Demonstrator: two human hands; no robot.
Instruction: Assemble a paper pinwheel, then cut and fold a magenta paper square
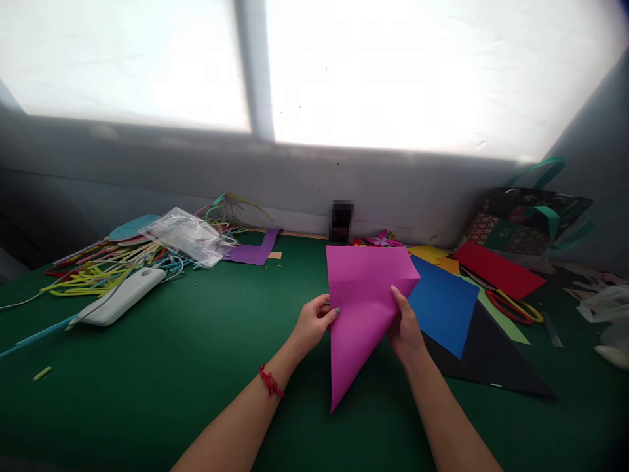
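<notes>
A magenta sheet of paper point(361, 314), its lower part narrowing to a point, is held up between my two hands over the green table. My left hand point(314, 321) pinches the sheet's left edge, with the thumb in front and the other fingers partly hidden behind it. On the slanted right edge, my right hand point(405, 324) grips with its thumb on the front; its remaining fingers are behind the paper. Just to the right lie a blue sheet point(445, 305) and a black sheet point(496, 347).
Pipe cleaners point(93, 275), a clear plastic bag point(189, 236) and a white glue gun point(122, 298) lie at the left. Purple paper point(253, 252) is near the wall. At right are red paper point(501, 265), scissors point(514, 308) and a patterned bag point(525, 229).
</notes>
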